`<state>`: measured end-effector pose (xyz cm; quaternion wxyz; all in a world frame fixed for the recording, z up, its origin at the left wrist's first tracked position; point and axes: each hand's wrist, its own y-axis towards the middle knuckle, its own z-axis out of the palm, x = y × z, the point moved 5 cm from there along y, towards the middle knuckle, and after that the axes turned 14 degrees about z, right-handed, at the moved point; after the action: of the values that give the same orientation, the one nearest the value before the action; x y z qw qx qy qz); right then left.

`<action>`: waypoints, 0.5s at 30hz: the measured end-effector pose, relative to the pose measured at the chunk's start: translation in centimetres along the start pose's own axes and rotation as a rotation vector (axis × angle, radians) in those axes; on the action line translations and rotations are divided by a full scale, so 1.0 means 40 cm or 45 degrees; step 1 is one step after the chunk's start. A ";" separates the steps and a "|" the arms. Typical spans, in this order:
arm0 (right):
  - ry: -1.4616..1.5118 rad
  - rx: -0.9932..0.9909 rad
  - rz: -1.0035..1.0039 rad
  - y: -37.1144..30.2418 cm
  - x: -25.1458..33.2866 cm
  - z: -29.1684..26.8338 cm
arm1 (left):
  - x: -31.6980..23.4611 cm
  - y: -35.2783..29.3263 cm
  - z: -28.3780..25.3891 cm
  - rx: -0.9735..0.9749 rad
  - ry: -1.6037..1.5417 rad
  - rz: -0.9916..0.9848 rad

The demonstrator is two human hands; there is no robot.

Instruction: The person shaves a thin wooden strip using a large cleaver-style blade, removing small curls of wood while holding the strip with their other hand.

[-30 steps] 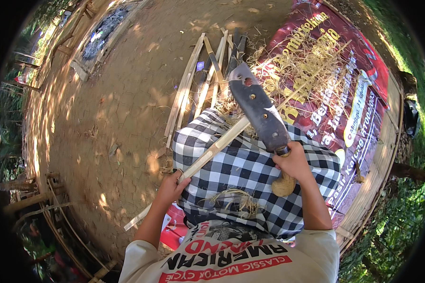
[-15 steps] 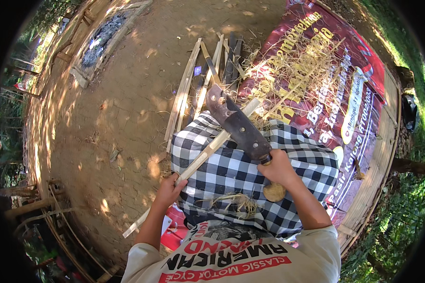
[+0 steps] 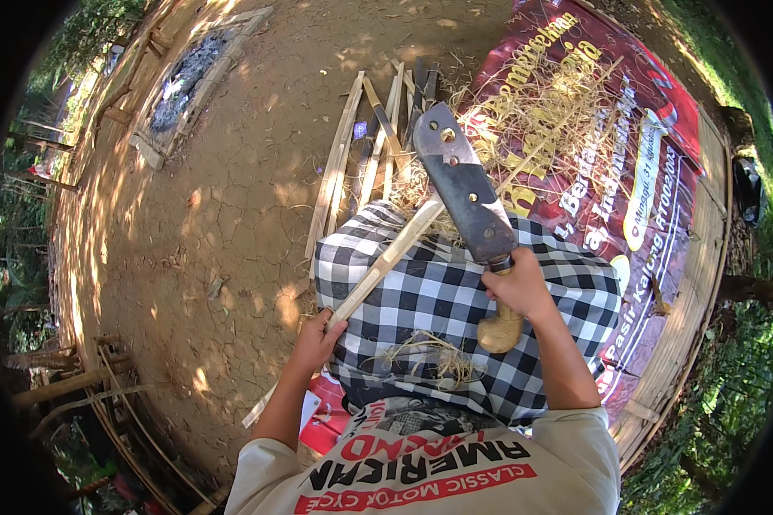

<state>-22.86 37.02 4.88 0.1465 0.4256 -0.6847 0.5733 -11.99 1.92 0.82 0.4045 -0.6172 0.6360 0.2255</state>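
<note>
one pale bamboo strip [image 3: 386, 262] in left grip [image 3: 318, 339]; right grip [image 3: 517, 287] holding dark cleaver [image 3: 464, 193]

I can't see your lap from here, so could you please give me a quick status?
Right hand gripping cleaver, blade against bamboo strip. Left hand holding strip's near end. Shavings on checkered cloth; nothing blocking.
</note>
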 end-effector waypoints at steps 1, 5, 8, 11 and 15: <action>0.066 0.008 0.029 0.003 -0.014 0.015 | 0.008 0.003 0.002 -0.004 -0.007 0.006; -0.319 0.085 -0.137 0.007 -0.033 0.051 | 0.021 0.000 -0.007 0.024 0.053 0.039; 0.004 0.052 -0.039 0.003 0.005 0.033 | 0.013 -0.008 -0.002 -0.025 -0.009 0.005; -0.076 -0.036 -0.033 0.022 -0.061 0.087 | 0.008 0.009 0.011 -0.009 -0.036 0.014; -0.441 0.156 -0.367 -0.033 -0.014 0.131 | 0.011 0.004 -0.009 0.041 0.015 0.009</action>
<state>-20.02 32.52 3.80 0.0810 0.6192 -0.5955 0.5054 -12.20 1.40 0.63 0.4098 -0.6098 0.6441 0.2129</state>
